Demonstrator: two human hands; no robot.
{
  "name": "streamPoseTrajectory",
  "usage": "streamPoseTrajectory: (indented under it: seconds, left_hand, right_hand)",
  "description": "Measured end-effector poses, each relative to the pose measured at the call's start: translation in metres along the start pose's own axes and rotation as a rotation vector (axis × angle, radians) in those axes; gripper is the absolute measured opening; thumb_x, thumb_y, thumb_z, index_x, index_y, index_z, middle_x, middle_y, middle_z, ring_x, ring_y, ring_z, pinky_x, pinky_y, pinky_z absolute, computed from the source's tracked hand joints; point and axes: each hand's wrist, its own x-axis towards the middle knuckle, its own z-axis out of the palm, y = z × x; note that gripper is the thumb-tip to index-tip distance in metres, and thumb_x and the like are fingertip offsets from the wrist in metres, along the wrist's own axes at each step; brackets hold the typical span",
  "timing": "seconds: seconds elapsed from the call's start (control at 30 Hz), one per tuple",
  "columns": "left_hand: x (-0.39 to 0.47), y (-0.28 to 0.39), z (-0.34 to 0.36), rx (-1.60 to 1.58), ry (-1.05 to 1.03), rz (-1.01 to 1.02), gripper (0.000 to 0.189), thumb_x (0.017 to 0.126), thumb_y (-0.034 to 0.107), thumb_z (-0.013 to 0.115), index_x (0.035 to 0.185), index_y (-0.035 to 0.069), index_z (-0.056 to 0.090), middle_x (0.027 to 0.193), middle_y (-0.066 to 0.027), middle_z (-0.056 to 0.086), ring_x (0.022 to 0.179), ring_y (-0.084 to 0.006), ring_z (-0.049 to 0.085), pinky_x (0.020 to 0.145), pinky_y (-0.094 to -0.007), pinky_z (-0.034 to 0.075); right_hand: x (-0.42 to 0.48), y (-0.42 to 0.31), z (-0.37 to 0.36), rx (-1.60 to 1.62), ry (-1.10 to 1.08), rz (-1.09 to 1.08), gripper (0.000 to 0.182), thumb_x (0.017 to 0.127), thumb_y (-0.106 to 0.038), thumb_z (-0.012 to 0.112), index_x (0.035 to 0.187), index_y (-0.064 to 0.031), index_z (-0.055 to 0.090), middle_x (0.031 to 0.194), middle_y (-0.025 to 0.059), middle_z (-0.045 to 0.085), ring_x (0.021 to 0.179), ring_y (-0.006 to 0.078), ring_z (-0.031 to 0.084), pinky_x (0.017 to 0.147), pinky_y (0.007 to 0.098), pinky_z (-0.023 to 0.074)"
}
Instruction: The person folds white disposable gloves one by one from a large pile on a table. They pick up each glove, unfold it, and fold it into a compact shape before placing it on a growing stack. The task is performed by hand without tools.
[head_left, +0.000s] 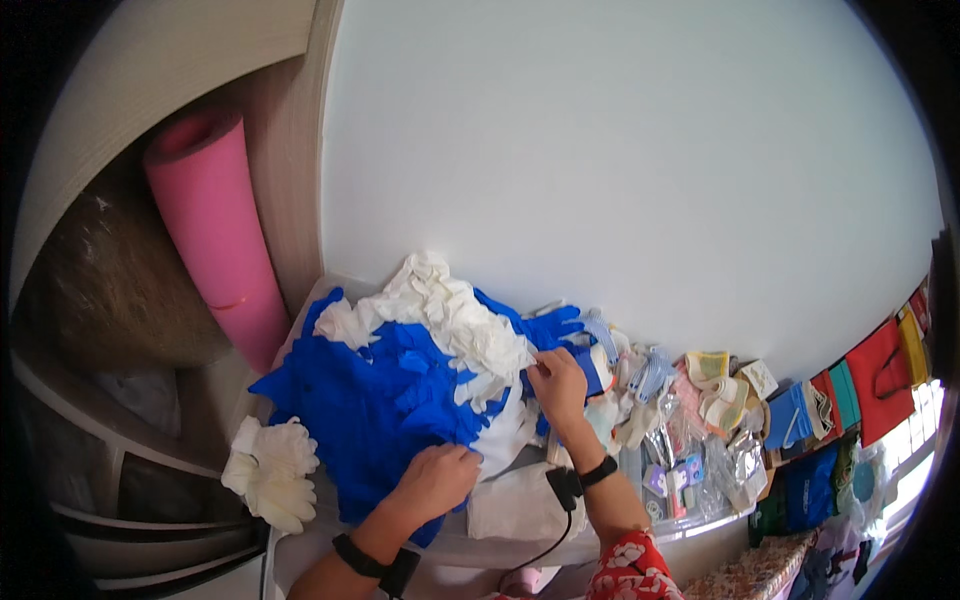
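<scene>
A pile of blue gloves (352, 412) lies before me, with finger shapes sticking out at its edges. White crumpled gloves (450, 315) are heaped across its back and right side. My left hand (439, 480) rests on the front right of the blue pile, its fingers curled; whether they pinch anything is hidden. With thumb and fingertips together, my right hand (559, 386) pinches the right edge of the white heap. Left of the blue pile sits a bundle of cream-white gloves (270, 472). A folded white cloth (517, 502) lies between my forearms.
A translucent plastic surface (307, 555) carries the piles. To the right are striped and knitted gloves (652, 375), small plastic-wrapped packages (679, 484) and bags (885, 382). At left a rolled pink mat (217, 240) stands in a cabinet. A white wall (622, 165) rises behind.
</scene>
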Motion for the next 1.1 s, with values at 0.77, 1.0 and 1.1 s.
streamPoseTrajectory:
  seconds: [0.77,1.0,1.1]
  left_hand:
    - [0.016,0.016,-0.026,-0.672,0.663,-0.112,0.041,0.086,0.014,0.074,0.123,0.002,0.061,0.111,-0.0158,0.068,0.104,-0.032,0.065,0.091,-0.041,0.053]
    - [0.01,0.011,-0.014,-1.265,0.215,-0.276,0.034,0.093,0.013,0.07,0.123,0.0,0.06,0.102,-0.0042,0.07,0.083,-0.0069,0.064,0.071,-0.0221,0.052]
    - [0.018,0.026,-0.016,-1.458,0.267,-0.307,0.028,0.095,0.013,0.067,0.12,0.0,0.063,0.098,-0.0025,0.071,0.082,-0.0056,0.063,0.069,-0.0214,0.05]
  right_hand:
    - [-0.036,-0.087,-0.087,0.959,-0.111,0.075,0.019,0.091,0.005,0.061,0.11,0.0008,0.065,0.122,0.0096,0.061,0.087,0.0102,0.062,0.07,0.0232,0.0524]
    - [-0.067,-0.097,-0.079,1.094,-0.113,0.26,0.022,0.092,-0.001,0.064,0.114,-0.0003,0.065,0.123,0.0086,0.06,0.093,0.0121,0.063,0.081,0.0255,0.0504]
    - [-0.084,-0.088,-0.075,1.279,-0.189,0.464,0.019,0.093,-0.007,0.067,0.111,-0.0016,0.066,0.118,0.0062,0.062,0.092,0.011,0.062,0.084,0.0258,0.0481]
